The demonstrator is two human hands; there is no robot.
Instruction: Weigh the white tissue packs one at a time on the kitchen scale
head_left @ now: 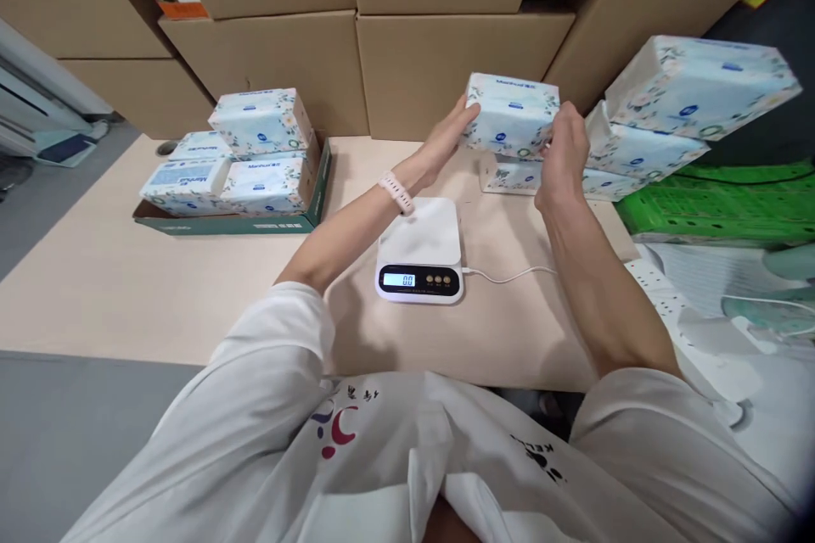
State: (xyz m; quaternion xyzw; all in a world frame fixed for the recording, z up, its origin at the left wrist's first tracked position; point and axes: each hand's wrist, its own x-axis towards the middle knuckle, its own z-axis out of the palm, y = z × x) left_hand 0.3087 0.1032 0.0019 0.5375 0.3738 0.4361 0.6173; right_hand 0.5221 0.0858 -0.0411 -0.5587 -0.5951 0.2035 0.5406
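A pale blue flower-print tissue pack [511, 113] is held between both hands above the far side of the table. My left hand [451, 134] presses flat against its left end. My right hand [564, 154] grips its right end. Under it lies another tissue pack [509, 176] on the table. A white digital scale [420, 250] sits nearer to me, its platform bare and its display lit. A pink watch [396, 190] is on my left wrist.
A stack of tissue packs [675, 110] leans at the right. A green carton tray [255, 222] with several tissue packs [261, 123] stands at the left. Cardboard boxes [446, 72] wall the back. A green crate [726, 204] and a power strip [655, 284] are at the right.
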